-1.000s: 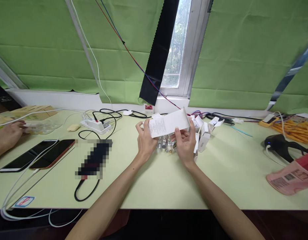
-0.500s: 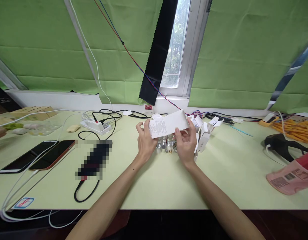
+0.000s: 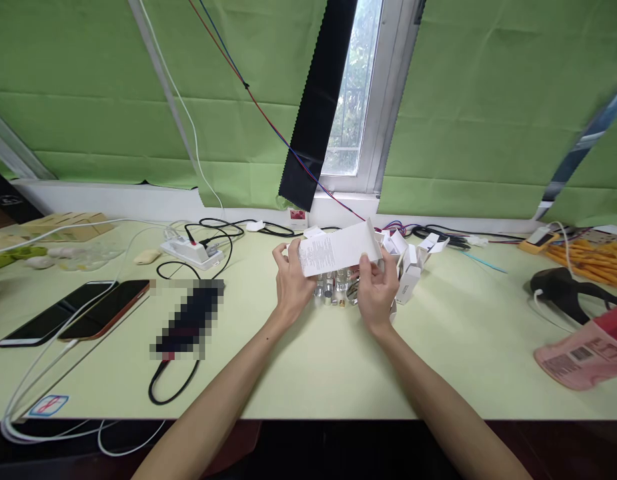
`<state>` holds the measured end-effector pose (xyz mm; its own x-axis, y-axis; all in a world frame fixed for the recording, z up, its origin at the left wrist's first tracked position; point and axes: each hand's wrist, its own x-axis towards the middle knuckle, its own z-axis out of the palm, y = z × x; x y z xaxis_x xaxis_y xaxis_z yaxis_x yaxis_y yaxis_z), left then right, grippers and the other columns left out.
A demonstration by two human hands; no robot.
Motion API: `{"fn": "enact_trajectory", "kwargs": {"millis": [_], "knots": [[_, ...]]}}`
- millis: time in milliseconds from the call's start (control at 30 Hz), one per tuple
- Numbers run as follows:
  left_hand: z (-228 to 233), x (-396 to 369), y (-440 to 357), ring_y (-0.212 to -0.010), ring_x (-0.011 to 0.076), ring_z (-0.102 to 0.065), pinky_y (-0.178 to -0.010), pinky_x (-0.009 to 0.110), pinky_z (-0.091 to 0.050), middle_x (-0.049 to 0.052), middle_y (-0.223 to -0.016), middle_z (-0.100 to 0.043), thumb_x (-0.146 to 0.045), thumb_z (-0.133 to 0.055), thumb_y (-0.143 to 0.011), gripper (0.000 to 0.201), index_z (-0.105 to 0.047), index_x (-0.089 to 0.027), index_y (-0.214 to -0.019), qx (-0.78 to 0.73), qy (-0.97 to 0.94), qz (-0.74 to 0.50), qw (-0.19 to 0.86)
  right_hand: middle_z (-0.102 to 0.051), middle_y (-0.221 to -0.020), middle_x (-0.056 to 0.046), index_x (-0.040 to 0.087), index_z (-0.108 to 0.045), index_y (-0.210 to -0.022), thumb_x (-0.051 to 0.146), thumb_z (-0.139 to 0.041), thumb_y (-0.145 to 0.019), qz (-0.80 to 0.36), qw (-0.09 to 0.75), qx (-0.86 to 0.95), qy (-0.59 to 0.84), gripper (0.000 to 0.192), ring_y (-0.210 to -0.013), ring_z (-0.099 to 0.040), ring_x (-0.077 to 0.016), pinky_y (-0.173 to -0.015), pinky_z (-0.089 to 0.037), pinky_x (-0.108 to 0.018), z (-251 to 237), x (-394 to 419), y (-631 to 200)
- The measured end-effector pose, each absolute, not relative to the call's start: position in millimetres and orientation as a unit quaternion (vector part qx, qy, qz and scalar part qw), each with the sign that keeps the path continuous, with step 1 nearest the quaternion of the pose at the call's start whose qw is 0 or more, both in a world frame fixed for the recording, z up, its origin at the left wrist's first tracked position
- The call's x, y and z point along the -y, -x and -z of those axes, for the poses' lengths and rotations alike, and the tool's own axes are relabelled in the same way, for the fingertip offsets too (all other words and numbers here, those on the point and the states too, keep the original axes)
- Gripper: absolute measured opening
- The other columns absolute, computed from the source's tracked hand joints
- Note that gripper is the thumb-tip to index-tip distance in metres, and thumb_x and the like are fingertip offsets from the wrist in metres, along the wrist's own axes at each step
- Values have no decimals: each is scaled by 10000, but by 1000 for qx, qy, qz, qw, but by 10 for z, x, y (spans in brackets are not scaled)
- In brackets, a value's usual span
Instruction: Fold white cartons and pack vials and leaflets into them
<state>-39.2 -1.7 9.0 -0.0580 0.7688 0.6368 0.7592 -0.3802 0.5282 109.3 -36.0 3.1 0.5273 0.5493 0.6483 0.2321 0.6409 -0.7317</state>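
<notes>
A white cardboard box [image 3: 338, 250] with small print on its side is held slightly tilted above the table. Its left end is gripped by my left hand [image 3: 294, 279], fingers over the top edge. At the other end, my right hand [image 3: 377, 285] pinches the box near its raised end flap [image 3: 372, 240], thumb on the front. Behind and below the box stand several small glass bottles [image 3: 333, 287], partly hidden by it. To the right of my right hand are several white boxes [image 3: 409, 277] with flaps sticking up.
Phones [image 3: 104, 310] and a blurred-out dark device [image 3: 188, 320] lie to the left, with cables around them. A power strip [image 3: 192, 252] sits further back. On the right are a pink packet [image 3: 583, 353], a black strapped object [image 3: 563, 293] and orange sticks [image 3: 588, 260].
My right thumb and fingers have shifted slightly right along the box toward its flap end. My left hand stays put. At the far left edge, another person's hand has mostly withdrawn.
</notes>
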Motion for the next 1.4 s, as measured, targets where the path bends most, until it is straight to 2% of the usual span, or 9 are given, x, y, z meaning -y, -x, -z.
{"fn": "enact_trajectory", "kwargs": {"millis": [133, 300, 533, 667, 800, 933, 1233, 1400], "knots": [[-85, 14, 391, -864, 238, -632, -658, 375, -554, 146, -1335, -354, -188, -658, -767, 688, -373, -247, -1391, -554, -687, -470, 10, -668, -1087, -90, 191, -607, -1176, 375, -564, -962, -101, 774, 464, 418, 285, -677, -655, -117, -601, -619, -274, -37, 366, -1095], [-76, 5, 395, -909, 249, -622, -681, 379, -558, 146, -1336, -350, -181, -662, -760, 698, -370, -250, -1391, -546, -690, -475, 10, -650, -1169, -111, 187, -659, -1139, 381, -534, -977, -93, 771, 465, 425, 282, -686, -658, -118, -554, -606, -256, -65, 390, -1083], [-78, 7, 394, -939, 260, -622, -691, 383, -562, 140, -1323, -356, -157, -658, -744, 706, -381, -252, -1386, -540, -693, -478, 15, -637, -1290, -128, 207, -674, -1272, 373, -525, -983, -64, 758, 475, 443, 366, -697, -660, -129, -613, -624, -297, -36, 370, -1109], [-78, 8, 393, -949, 265, -621, -688, 384, -564, 140, -1326, -351, -144, -656, -734, 710, -384, -250, -1382, -538, -693, -480, 17, -644, -1304, -135, 215, -657, -1315, 382, -497, -990, -47, 746, 480, 460, 399, -676, -652, -129, -582, -617, -295, -23, 361, -1122], [-77, 6, 396, -955, 264, -616, -692, 380, -566, 145, -1325, -357, -139, -657, -733, 711, -385, -239, -1381, -531, -699, -479, 16, -662, -1288, -129, 219, -645, -1339, 379, -491, -988, -30, 739, 488, 463, 415, -880, -701, -197, -726, -640, -358, -26, 366, -1129], [-73, 0, 401, -963, 264, -610, -695, 374, -565, 146, -1320, -358, -136, -667, -726, 714, -388, -237, -1376, -523, -704, -481, 7, -671, -1279, -125, 211, -669, -1299, 380, -492, -988, -17, 735, 492, 466, 396, -1082, -676, -246, -864, -621, -416, -36, 372, -1136], [-58, -8, 398, -950, 255, -612, -680, 365, -565, 148, -1314, -366, -161, -685, -736, 703, -391, -233, -1370, -514, -705, -489, 3, -686, -1264, -115, 218, -687, -1271, 361, -503, -984, -21, 734, 500, 459, 370, -1081, -682, -246, -849, -623, -408, -37, 371, -1139], [-68, 15, 382, -972, 261, -606, -695, 369, -564, 150, -1316, -367, -174, -674, -751, 674, -397, -230, -1363, -513, -701, -495, 10, -699, -1251, -117, 212, -688, -1275, 357, -513, -982, -35, 724, 508, 464, 371, -1039, -694, -234, -797, -629, -361, -26, 387, -1117]]}}
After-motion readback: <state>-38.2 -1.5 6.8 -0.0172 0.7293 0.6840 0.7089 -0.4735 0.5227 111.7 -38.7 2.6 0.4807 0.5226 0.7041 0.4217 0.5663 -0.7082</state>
